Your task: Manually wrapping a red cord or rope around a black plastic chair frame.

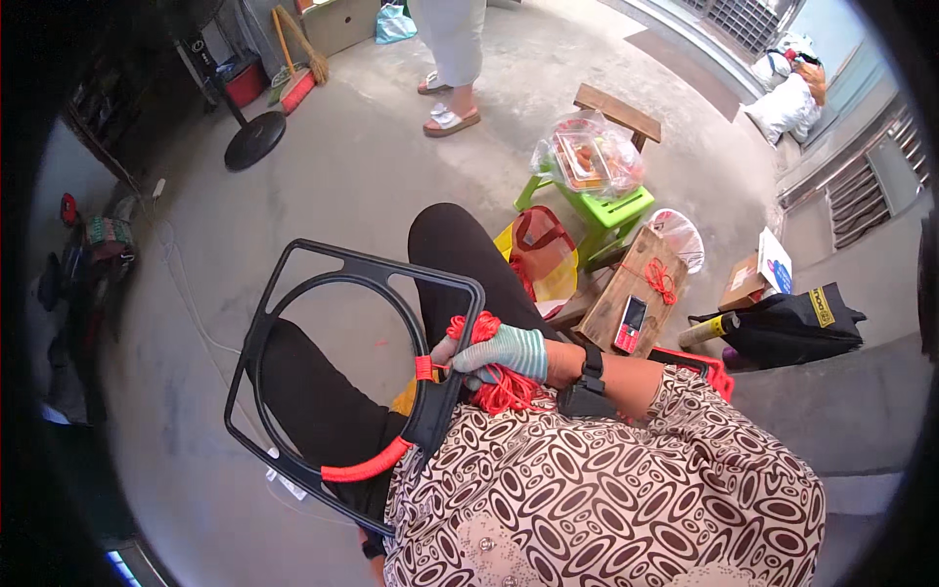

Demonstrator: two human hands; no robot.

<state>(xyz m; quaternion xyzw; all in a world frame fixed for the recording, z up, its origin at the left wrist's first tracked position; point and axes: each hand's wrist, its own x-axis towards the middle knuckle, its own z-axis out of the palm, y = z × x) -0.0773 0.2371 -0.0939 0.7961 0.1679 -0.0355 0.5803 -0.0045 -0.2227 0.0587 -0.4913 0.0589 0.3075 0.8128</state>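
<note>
Underfoot, a grey concrete floor [352, 166] is spreading out to every edge, and a second person is standing at its far side in sandals [448, 115], well apart from the work. Nearer, a black frame [293, 264] (square outside, with a round ring inside it) is lying across the seated person's dark-trousered legs, tilted, its right edge reaching up toward the patterned shirt. Red cord [367, 467] is wrapping part of the ring's lower right arc, with another short band of it on the frame's right bar.

To the right of the legs a green stool [611, 210] is carrying a clear bag of food [587, 157], and a wooden board [636, 284] beside it is holding a small red phone [631, 323] and a loose loop of cord. A black bag [792, 328] is lying further right.

At the frame's right bar, the right hand [504, 352], in a pale striped glove, is closing around a bundle of red cord [489, 377] and pressing against the bar. The left hand is barely showing at the shirt's lower edge, under the frame, so I cannot tell its grip.
</note>
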